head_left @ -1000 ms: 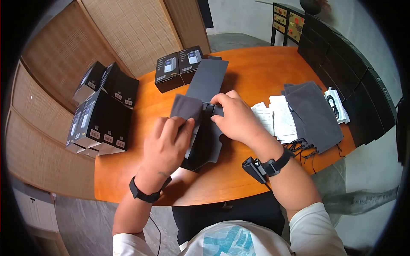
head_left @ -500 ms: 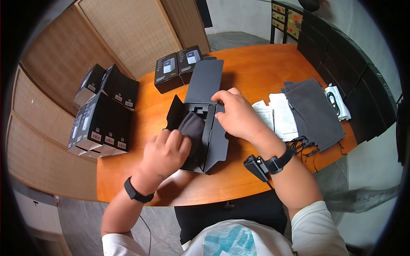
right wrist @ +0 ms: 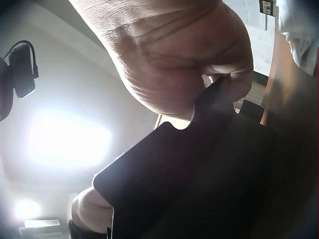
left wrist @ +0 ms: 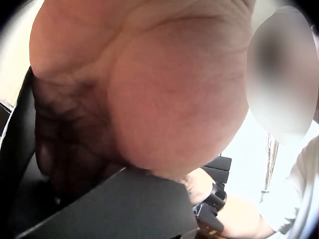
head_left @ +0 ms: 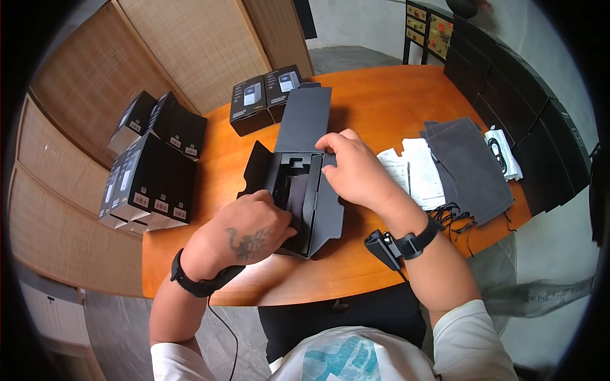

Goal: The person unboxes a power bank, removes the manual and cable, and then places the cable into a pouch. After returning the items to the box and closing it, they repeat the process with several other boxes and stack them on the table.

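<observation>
A black cardboard box [head_left: 310, 232] lies lengthwise on the table with its long lid [head_left: 305, 120] folded back and its side flaps raised. Inside it, a dark cloth pouch [head_left: 296, 190] lies in the left compartment beside a narrow black strip [head_left: 313, 184]. My left hand [head_left: 251, 228] reaches over the left wall into the near part of the box, at the pouch; its fingertips are hidden there, so I cannot tell whether they grip it. At the far right corner, my right hand [head_left: 352, 168] pinches the right flap [right wrist: 199, 164] between thumb and fingers.
Several printed black boxes [head_left: 152, 178] are stacked at the left, and two more [head_left: 251, 105] stand behind the lid. To the right lie paper slips [head_left: 422, 181], dark drawstring pouches [head_left: 470, 168] and a bagged cable [head_left: 502, 155]. Large black boxes [head_left: 540, 146] line the right edge.
The left hand has lowered the cloth pouch from above the box into its left compartment and now reaches in over it. The right hand stays at the far right corner.
</observation>
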Action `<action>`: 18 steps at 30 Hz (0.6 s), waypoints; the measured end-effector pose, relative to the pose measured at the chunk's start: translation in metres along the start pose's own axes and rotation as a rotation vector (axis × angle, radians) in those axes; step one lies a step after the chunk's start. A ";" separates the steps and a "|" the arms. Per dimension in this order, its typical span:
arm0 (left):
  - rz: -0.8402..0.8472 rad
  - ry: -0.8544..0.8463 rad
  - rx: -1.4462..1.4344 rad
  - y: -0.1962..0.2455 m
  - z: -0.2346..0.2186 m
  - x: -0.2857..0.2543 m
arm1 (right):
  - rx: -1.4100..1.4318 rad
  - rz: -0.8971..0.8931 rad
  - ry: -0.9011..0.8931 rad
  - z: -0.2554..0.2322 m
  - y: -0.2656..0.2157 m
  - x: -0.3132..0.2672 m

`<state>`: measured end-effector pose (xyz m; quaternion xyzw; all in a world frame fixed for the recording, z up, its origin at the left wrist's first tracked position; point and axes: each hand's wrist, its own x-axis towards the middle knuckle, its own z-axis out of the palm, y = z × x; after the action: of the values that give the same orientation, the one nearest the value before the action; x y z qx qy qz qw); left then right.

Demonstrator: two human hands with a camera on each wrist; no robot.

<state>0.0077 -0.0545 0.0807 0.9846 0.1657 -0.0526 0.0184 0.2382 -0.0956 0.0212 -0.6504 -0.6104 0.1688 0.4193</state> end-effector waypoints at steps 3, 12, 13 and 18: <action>-0.028 0.029 0.026 0.001 0.000 0.006 | 0.002 -0.013 0.010 0.001 0.001 0.000; 0.100 0.121 -0.130 -0.017 0.008 0.016 | 0.008 -0.060 0.036 0.004 0.006 0.001; 0.115 0.082 -0.058 -0.018 0.009 0.019 | 0.008 -0.074 0.045 0.005 0.006 0.001; 0.113 -0.119 0.284 -0.011 0.017 0.028 | 0.118 -0.095 0.086 0.004 -0.003 0.004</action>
<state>0.0292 -0.0361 0.0606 0.9802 0.0996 -0.1327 -0.1080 0.2345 -0.0911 0.0222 -0.6014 -0.6112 0.1562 0.4903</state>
